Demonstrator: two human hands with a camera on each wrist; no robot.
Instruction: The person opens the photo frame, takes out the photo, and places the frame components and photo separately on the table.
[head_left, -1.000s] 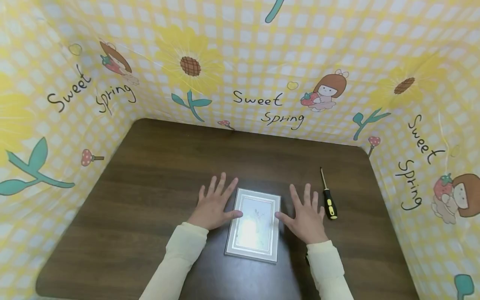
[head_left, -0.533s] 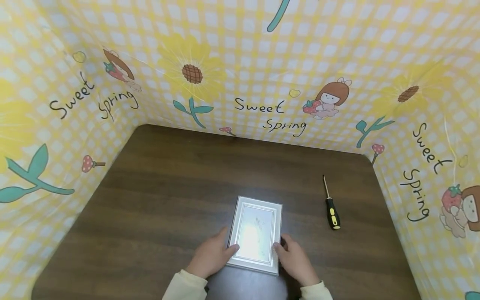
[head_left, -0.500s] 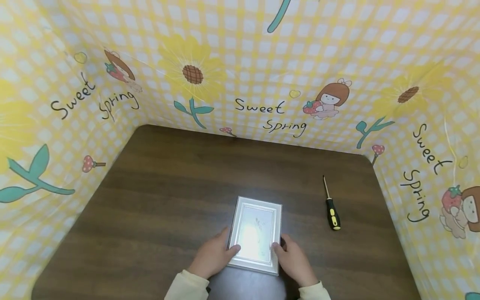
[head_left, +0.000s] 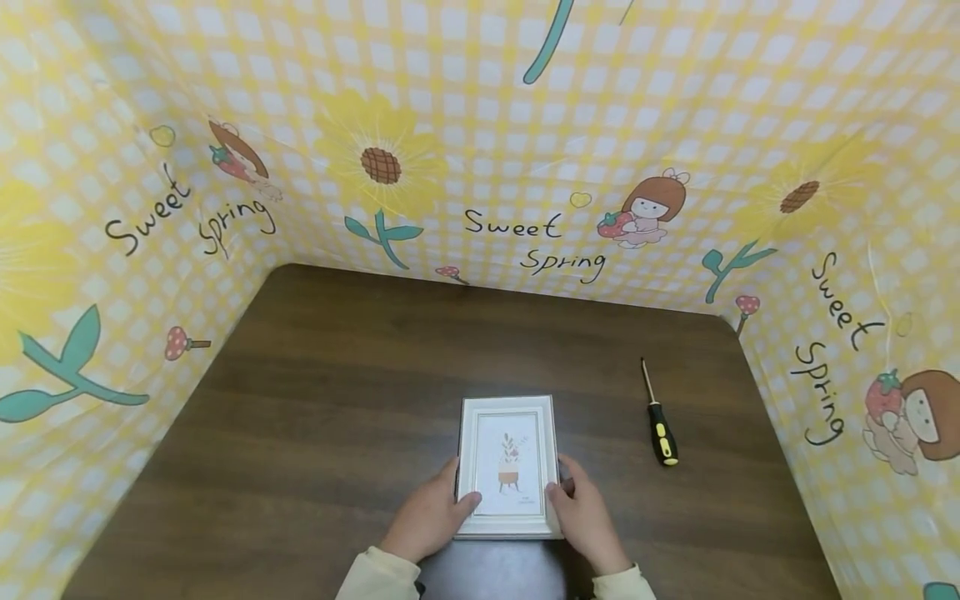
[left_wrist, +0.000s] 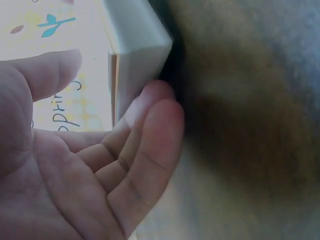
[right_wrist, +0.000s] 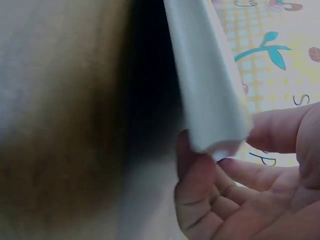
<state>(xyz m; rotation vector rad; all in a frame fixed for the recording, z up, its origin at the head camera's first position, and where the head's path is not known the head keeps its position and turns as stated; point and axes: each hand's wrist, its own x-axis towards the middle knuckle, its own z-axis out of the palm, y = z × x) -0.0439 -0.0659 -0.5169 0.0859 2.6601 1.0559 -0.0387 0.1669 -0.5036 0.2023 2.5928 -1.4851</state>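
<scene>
A white picture frame (head_left: 512,406) holds a print of a potted plant on a stand, its face toward the head camera. My left hand (head_left: 429,512) grips its lower left side, thumb on the front border and fingers curled behind. On the opposite side my right hand (head_left: 588,512) grips it the same way. In the left wrist view, the frame's thick edge (left_wrist: 142,60) sits between thumb and fingers. The right wrist view has fingertips (right_wrist: 197,172) under the corner of the frame (right_wrist: 210,90), with dark shadow beyond it.
A screwdriver (head_left: 660,429) with a black and yellow handle lies on the brown wooden table (head_left: 337,358), right of the frame. Yellow checked cloth (head_left: 480,125) printed with flowers and lettering stands around the back and sides of the table.
From spread above the frame, both hands have moved down and taken hold of its lower sides. The frame has since tilted up and turned slightly, its print now visible without glare.
</scene>
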